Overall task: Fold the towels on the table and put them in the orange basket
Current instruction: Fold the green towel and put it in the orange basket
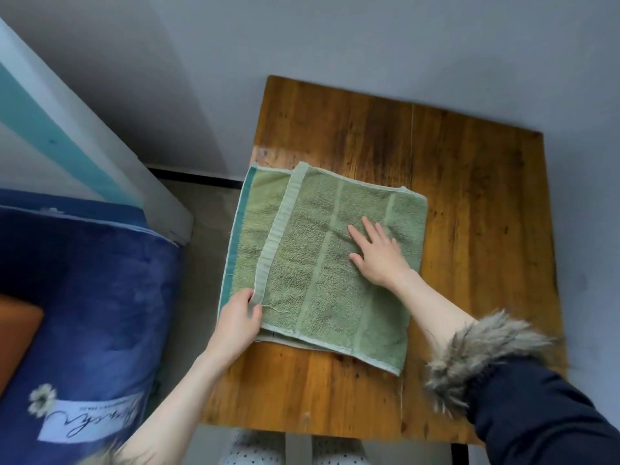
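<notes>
A green towel (pixel 322 283) lies folded in half on the left part of the wooden table (pixel 469 196), its upper layer shifted a little to the right of the lower one. My left hand (pixel 239 322) pinches the ribbed hem at the near left corner of the upper layer. My right hand (pixel 377 251) lies flat on the towel's middle with fingers straight and spread, pressing it down. An orange shape (pixel 16 333), perhaps the basket, shows at the left edge of the view.
A blue blanket (pixel 90 313) with a white label covers a bed to the left of the table. A narrow strip of floor (pixel 208 229) runs between them. The grey wall (pixel 302 45) stands behind the table. The table's right half is bare wood.
</notes>
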